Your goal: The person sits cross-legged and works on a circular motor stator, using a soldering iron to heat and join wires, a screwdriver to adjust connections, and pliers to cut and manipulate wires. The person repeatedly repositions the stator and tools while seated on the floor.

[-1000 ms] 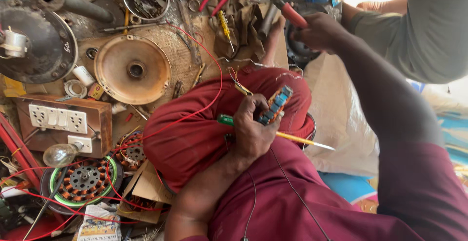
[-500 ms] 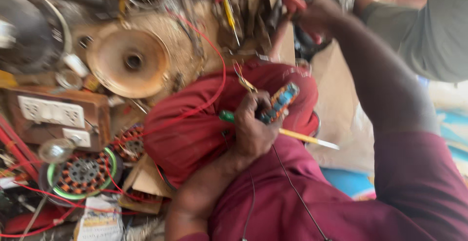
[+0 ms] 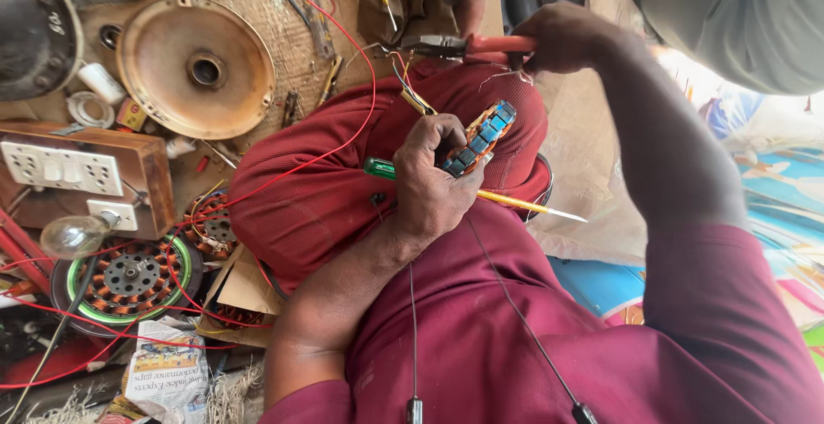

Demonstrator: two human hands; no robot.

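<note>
Fan parts crowd our worktop (image 3: 283, 38).
A red wire (image 3: 343, 132) crosses the knee; our left hand (image 3: 433, 188) grips the stator (image 3: 481, 136), our right hand (image 3: 562, 38) clasps pliers (image 3: 463, 45) just above it.

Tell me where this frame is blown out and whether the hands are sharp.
Head view: the top right edge behind the grey sleeve is overexposed, washing out detail there; the left hand on the small wound coil and the right hand on the red-handled pliers are sharp; the cluttered floor at left is evenly, softly lit.
</note>
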